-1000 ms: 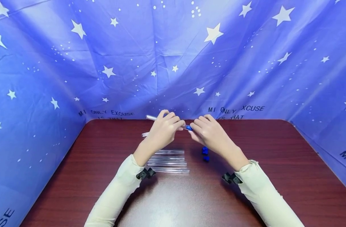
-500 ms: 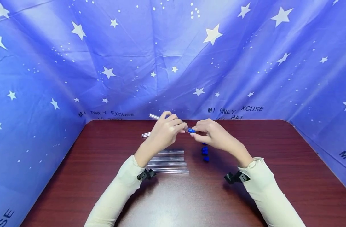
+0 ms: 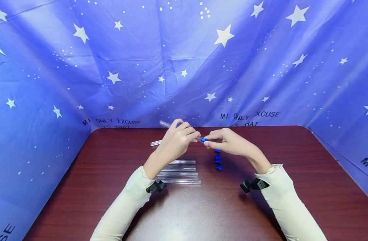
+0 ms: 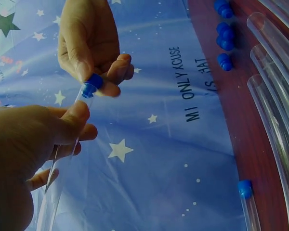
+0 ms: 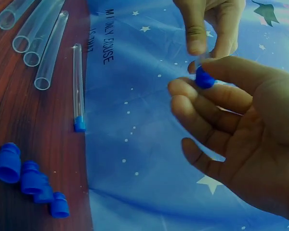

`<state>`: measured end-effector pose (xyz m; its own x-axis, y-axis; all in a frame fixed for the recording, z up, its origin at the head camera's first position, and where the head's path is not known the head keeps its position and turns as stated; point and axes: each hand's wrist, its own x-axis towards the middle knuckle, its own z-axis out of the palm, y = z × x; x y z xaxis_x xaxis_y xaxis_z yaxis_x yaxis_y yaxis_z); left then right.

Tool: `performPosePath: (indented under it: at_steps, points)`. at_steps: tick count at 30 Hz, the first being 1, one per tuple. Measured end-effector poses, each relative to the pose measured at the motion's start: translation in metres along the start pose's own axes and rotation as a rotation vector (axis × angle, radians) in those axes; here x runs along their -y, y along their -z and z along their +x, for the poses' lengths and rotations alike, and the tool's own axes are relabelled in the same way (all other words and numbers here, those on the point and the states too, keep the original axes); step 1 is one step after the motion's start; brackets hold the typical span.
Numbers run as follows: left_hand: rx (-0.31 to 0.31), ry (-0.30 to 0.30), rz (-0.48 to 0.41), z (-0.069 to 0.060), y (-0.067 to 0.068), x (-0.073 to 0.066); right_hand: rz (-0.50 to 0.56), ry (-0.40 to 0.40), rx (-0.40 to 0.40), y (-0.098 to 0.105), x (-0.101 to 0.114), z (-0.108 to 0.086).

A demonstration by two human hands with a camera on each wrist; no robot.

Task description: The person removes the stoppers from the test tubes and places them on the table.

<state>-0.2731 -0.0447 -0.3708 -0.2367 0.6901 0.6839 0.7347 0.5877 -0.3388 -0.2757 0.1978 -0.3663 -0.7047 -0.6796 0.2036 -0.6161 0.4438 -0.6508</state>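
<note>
Above the far part of the table, my left hand [image 3: 179, 135] grips a clear test tube [image 4: 62, 168], which slants down to the right in the head view. A blue stopper [image 4: 92, 85] sits at the tube's right end, its narrow part at the tube's mouth. My right hand [image 3: 232, 142] pinches that stopper between thumb and forefinger, as the right wrist view shows; its other fingers are loosely bent. How deep the stopper sits in the tube I cannot tell.
Several clear open tubes [image 3: 181, 174] lie side by side on the dark red table [image 3: 178, 211]. To their right, several loose blue stoppers [image 5: 31, 178] form a row. A tube with a blue stopper in its end [image 5: 78, 91] lies near the table's far edge. A starry blue cloth [image 3: 160, 67] hangs behind.
My right hand has shifted slightly right and down, and its fingers have opened out from a tighter curl to a pinch on the stopper. The tube has moved slightly right with my left hand.
</note>
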Motion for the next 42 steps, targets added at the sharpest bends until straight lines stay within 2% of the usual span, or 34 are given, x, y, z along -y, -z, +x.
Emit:
performPosePath:
  at_steps: [4, 13, 26, 36, 42]
  points:
    - [0.009, 0.007, -0.011, -0.001, 0.001, -0.002, -0.029, -0.001, 0.008, 0.001, 0.003, -0.001]
    - [0.068, 0.049, -0.110, -0.001, 0.000, -0.005, -0.179, 0.057, -0.052, -0.003, 0.003, 0.000]
    - [0.107, 0.041, -0.038, 0.000, 0.001, -0.006, -0.316, 0.173, -0.154, -0.006, 0.006, 0.002]
    - [0.142, 0.046, 0.003, 0.000, 0.001, -0.005, -0.509, 0.221, -0.253, -0.013, 0.012, 0.002]
    - [0.148, 0.055, 0.005, -0.001, 0.001, -0.003, -0.575, 0.313, -0.300, -0.016, 0.013, 0.005]
